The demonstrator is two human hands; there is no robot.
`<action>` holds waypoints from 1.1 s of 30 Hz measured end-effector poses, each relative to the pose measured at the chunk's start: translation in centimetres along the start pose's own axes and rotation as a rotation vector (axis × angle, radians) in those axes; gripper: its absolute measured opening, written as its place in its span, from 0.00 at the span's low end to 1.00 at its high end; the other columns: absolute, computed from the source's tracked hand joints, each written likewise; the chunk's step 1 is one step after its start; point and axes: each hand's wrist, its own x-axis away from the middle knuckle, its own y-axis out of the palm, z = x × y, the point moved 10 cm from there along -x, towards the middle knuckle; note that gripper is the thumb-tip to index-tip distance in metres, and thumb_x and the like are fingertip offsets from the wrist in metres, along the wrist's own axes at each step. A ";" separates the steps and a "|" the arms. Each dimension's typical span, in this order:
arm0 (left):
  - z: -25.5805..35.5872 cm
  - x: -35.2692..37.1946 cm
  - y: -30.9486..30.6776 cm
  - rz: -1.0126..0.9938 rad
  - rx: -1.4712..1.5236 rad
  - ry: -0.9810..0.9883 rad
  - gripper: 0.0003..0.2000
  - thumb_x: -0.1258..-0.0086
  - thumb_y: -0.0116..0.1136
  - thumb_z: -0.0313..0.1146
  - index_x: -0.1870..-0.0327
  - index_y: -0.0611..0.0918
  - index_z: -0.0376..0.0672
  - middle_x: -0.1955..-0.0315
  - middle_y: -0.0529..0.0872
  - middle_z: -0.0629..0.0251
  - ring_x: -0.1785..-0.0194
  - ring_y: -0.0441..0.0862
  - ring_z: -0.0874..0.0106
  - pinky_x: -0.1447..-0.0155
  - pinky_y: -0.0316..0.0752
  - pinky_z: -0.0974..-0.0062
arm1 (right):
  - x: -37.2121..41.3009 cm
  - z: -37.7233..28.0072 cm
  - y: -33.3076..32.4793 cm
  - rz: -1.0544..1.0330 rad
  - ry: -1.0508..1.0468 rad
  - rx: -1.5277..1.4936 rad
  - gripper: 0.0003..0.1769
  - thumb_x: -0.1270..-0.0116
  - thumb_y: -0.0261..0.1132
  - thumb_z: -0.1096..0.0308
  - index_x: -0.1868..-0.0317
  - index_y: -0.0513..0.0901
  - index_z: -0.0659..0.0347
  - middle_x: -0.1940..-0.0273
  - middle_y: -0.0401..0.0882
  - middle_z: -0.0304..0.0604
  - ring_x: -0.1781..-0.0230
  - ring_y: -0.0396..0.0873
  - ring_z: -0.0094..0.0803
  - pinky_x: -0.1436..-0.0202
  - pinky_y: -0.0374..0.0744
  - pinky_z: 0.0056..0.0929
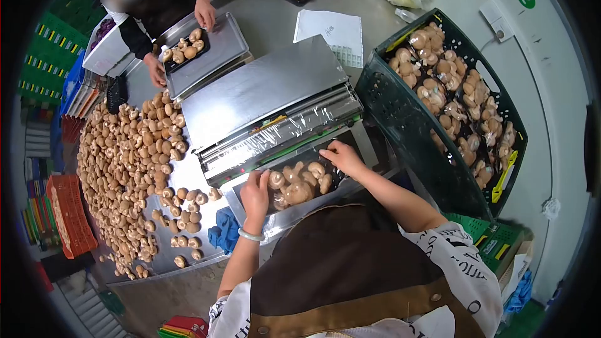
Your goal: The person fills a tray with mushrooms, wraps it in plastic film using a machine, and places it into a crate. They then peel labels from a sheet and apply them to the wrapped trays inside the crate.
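Observation:
A black tray of brown mushrooms (pixel 299 189) lies in front of me at the near side of the film wrapping machine (pixel 275 128). Clear cling film (pixel 285 203) shines over the mushrooms. My left hand (pixel 255 199) is at the tray's left side, fingers closed together at the film's edge. At the far right corner, my right hand (pixel 344 159) bends its fingers in a pinch on the film. The film is thin and its exact edges are hard to see. White glare marks the film roll (pixel 269 144) just beyond the tray.
Loose mushrooms (pixel 128 169) heap on the steel table at left, near a blue cloth (pixel 224 230). A green crate (pixel 400 109) of wrapped mushroom packs stands at right. Across the table, a person's hands (pixel 205 11) hold a mushroom tray (pixel 186 50) over a scale (pixel 225 44). Paper (pixel 328 28) lies behind.

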 end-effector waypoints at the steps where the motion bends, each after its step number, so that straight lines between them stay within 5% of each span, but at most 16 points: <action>1: 0.7 0.7 -1.0 0.032 0.054 -0.043 0.12 0.29 0.59 0.37 0.61 0.80 0.34 0.76 0.84 0.49 0.72 0.81 0.56 0.65 0.72 0.63 | 0.6 0.7 -0.4 0.055 0.026 -0.066 0.20 0.34 0.67 0.53 0.61 0.78 0.65 0.71 0.82 0.52 0.67 0.84 0.41 0.62 0.77 0.40; 3: -2.2 1.8 -0.8 0.085 0.264 -0.054 0.09 0.29 0.60 0.29 0.54 0.75 0.37 0.74 0.78 0.66 0.72 0.71 0.77 0.65 0.67 0.76 | 1.6 0.9 -0.8 0.056 0.032 -0.115 0.19 0.34 0.68 0.58 0.54 0.74 0.64 0.69 0.82 0.48 0.68 0.82 0.41 0.63 0.76 0.39; 5: -3.9 2.7 -0.4 0.115 0.378 -0.066 0.07 0.29 0.58 0.26 0.56 0.73 0.38 0.71 0.73 0.70 0.68 0.68 0.80 0.63 0.66 0.79 | 2.6 0.3 -0.2 0.055 0.039 -0.093 0.18 0.33 0.67 0.60 0.52 0.72 0.63 0.70 0.81 0.46 0.70 0.81 0.40 0.65 0.75 0.39; 9: -3.3 2.7 -2.5 0.195 0.321 0.052 0.06 0.29 0.56 0.24 0.58 0.71 0.39 0.69 0.70 0.70 0.67 0.65 0.80 0.63 0.65 0.80 | 5.3 -0.6 -4.0 0.260 -0.087 -0.363 0.09 0.30 0.61 0.72 0.54 0.71 0.60 0.77 0.73 0.35 0.77 0.70 0.20 0.72 0.68 0.25; 11: -1.3 2.6 -4.2 0.163 0.367 0.075 0.06 0.29 0.56 0.25 0.58 0.72 0.40 0.69 0.69 0.70 0.69 0.64 0.80 0.66 0.65 0.78 | 9.2 -1.5 -7.9 0.276 0.037 -0.486 0.07 0.30 0.60 0.75 0.55 0.71 0.60 0.78 0.71 0.32 0.77 0.65 0.15 0.73 0.65 0.20; 16: 0.1 1.7 1.6 -0.025 -0.121 0.196 0.06 0.29 0.57 0.27 0.54 0.77 0.42 0.67 0.85 0.53 0.67 0.84 0.54 0.62 0.77 0.63 | 14.0 6.0 -10.5 0.575 0.039 -0.227 0.05 0.29 0.59 0.75 0.57 0.71 0.60 0.80 0.69 0.33 0.78 0.64 0.15 0.75 0.63 0.21; 19: 3.9 1.0 6.7 -0.066 -0.546 0.590 0.19 0.39 0.55 0.22 0.46 0.79 0.46 0.61 0.85 0.57 0.69 0.84 0.60 0.64 0.78 0.65 | 13.3 10.3 -8.0 0.736 0.027 -0.092 0.04 0.28 0.58 0.76 0.56 0.72 0.62 0.77 0.73 0.34 0.76 0.68 0.20 0.72 0.71 0.24; 21: 7.2 0.8 9.2 -0.087 -0.522 0.760 0.25 0.44 0.54 0.21 0.41 0.77 0.48 0.60 0.84 0.61 0.72 0.82 0.64 0.67 0.78 0.67 | 11.9 12.4 -4.9 0.771 0.061 -0.041 0.07 0.24 0.54 0.65 0.52 0.73 0.59 0.69 0.79 0.40 0.71 0.77 0.31 0.64 0.77 0.29; 23: 9.9 1.3 11.3 -0.238 -0.388 0.840 0.27 0.40 0.54 0.22 0.36 0.72 0.48 0.60 0.83 0.61 0.70 0.82 0.59 0.66 0.78 0.66 | 10.6 16.1 -0.7 0.748 0.152 -1.008 0.18 0.21 0.46 0.56 0.46 0.74 0.60 0.57 0.80 0.41 0.59 0.78 0.31 0.52 0.78 0.32; 24: 10.0 1.2 11.6 -0.303 -0.207 0.726 0.26 0.38 0.54 0.22 0.36 0.72 0.48 0.60 0.83 0.62 0.66 0.83 0.61 0.61 0.79 0.69 | 9.0 19.8 2.8 0.634 0.216 -1.371 0.26 0.21 0.40 0.50 0.42 0.73 0.62 0.49 0.77 0.40 0.49 0.74 0.28 0.45 0.75 0.33; 26: 10.3 2.3 13.0 -0.482 0.426 0.368 0.23 0.34 0.55 0.23 0.37 0.72 0.46 0.60 0.81 0.69 0.57 0.81 0.71 0.45 0.75 0.76 | 11.2 9.2 2.1 0.036 -0.222 -1.664 0.20 0.23 0.47 0.56 0.45 0.74 0.63 0.55 0.77 0.39 0.57 0.74 0.25 0.54 0.76 0.24; 27: 9.3 3.3 14.5 -0.598 0.725 0.126 0.24 0.35 0.59 0.24 0.37 0.71 0.44 0.58 0.77 0.72 0.53 0.76 0.77 0.41 0.71 0.78 | 12.3 7.4 3.0 -0.190 -0.183 -1.805 0.17 0.24 0.49 0.58 0.48 0.76 0.62 0.58 0.77 0.39 0.61 0.74 0.26 0.57 0.76 0.23; 28: 11.5 4.9 13.4 -0.662 0.708 0.187 0.24 0.36 0.60 0.25 0.38 0.71 0.44 0.58 0.77 0.72 0.54 0.77 0.77 0.43 0.72 0.78 | 13.7 5.9 3.9 -0.415 -0.109 -1.919 0.15 0.25 0.51 0.60 0.51 0.77 0.61 0.60 0.77 0.38 0.65 0.74 0.26 0.61 0.75 0.22; 29: 13.7 6.6 11.8 -0.727 0.687 0.251 0.24 0.36 0.61 0.26 0.38 0.70 0.44 0.58 0.77 0.71 0.55 0.77 0.77 0.45 0.73 0.79 | 15.8 6.2 5.9 -0.471 0.165 -1.928 0.13 0.26 0.52 0.61 0.54 0.78 0.59 0.62 0.77 0.38 0.68 0.74 0.28 0.64 0.75 0.23; 31: 15.3 9.7 10.6 -0.928 1.042 -0.078 0.19 0.32 0.60 0.29 0.42 0.71 0.44 0.63 0.75 0.72 0.59 0.76 0.80 0.54 0.74 0.82 | 20.9 5.5 8.8 -0.589 0.709 -1.885 0.10 0.28 0.55 0.62 0.60 0.80 0.56 0.66 0.78 0.38 0.74 0.74 0.30 0.70 0.74 0.23; 33: 17.1 11.1 9.1 -1.038 1.153 0.123 0.15 0.28 0.57 0.30 0.44 0.70 0.42 0.63 0.76 0.68 0.60 0.76 0.78 0.55 0.74 0.81 | 21.9 1.0 7.1 -0.748 0.496 -1.486 0.09 0.29 0.58 0.60 0.59 0.80 0.56 0.64 0.79 0.39 0.73 0.76 0.32 0.68 0.75 0.25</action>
